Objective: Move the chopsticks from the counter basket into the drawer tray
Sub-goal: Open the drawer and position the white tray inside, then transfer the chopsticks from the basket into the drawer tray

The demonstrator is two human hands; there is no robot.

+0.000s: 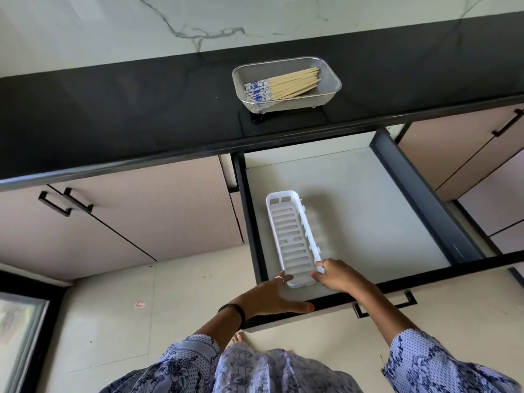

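A bundle of wooden chopsticks with blue-and-white patterned ends lies in a metal mesh basket on the black counter. Below it a drawer stands pulled out, and a long white slotted tray lies on its pale floor, empty. My left hand reaches over the drawer front with straight fingers touching the tray's near left corner. My right hand grips the tray's near right corner with curled fingers.
The black counter runs across the view under a marble wall. Closed beige cabinet doors with black handles flank the drawer on both sides. The drawer's handle juts out near my right wrist. My feet stand on the pale floor below.
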